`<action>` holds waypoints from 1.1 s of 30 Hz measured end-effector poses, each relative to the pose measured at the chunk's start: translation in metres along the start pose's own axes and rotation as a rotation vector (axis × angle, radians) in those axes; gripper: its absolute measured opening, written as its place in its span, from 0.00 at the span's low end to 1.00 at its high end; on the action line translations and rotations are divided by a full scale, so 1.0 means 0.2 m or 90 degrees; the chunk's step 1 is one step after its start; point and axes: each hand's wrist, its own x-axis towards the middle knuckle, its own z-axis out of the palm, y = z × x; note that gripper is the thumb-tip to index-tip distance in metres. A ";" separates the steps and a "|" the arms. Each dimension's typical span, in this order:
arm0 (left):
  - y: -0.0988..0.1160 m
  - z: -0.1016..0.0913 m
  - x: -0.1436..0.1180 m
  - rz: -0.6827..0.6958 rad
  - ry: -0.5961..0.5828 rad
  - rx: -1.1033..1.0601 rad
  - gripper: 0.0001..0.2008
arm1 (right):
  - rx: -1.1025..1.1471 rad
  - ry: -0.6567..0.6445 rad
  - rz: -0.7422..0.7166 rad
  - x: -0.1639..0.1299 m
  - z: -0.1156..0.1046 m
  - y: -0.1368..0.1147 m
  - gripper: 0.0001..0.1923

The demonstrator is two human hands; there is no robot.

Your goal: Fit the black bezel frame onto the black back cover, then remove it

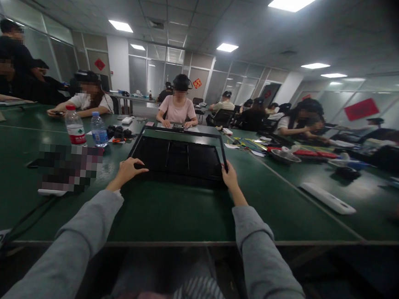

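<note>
On the green table (180, 212), black panel (178, 157) lying flat, long axis left-right, between left hand (127, 171) and right hand (230, 176).

Black flat panel (178, 159), thin frame raised, on green table (180, 212).

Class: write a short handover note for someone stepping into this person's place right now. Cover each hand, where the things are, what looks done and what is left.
Left hand: open, fingers resting on the near left corner of the black panel.
Right hand: gripping the panel's right edge, where the thin black frame meets it.
Panel: lies flat on the green table, straight ahead; the frame runs round its far side and both sides.
Nearby: two water bottles to the left, a white bar to the right.
Done: panel laid out and held at both sides.
Left: hard to tell whether the frame is seated; check that first.
</note>
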 end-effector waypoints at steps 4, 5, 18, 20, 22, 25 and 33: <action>-0.02 0.00 -0.01 0.004 -0.042 0.024 0.21 | -0.084 -0.008 0.022 -0.03 0.03 0.02 0.29; -0.02 0.00 -0.01 0.008 -0.050 0.027 0.21 | -0.099 -0.010 0.031 -0.03 0.03 0.02 0.30; -0.04 0.01 -0.01 0.037 -0.009 0.066 0.20 | -0.112 -0.030 0.071 -0.06 0.01 0.06 0.30; -0.06 0.03 0.00 -0.002 0.085 0.074 0.20 | -0.120 -0.035 0.084 -0.05 0.01 0.07 0.31; -0.10 0.04 0.02 -0.077 0.173 0.091 0.26 | -0.125 -0.037 0.092 -0.04 0.02 0.09 0.30; -0.16 0.05 0.05 -0.191 0.157 0.098 0.28 | -0.117 -0.032 0.078 -0.02 0.03 0.12 0.27; -0.19 0.05 0.05 -0.169 0.080 0.127 0.22 | -0.143 -0.004 0.003 -0.03 0.03 0.14 0.26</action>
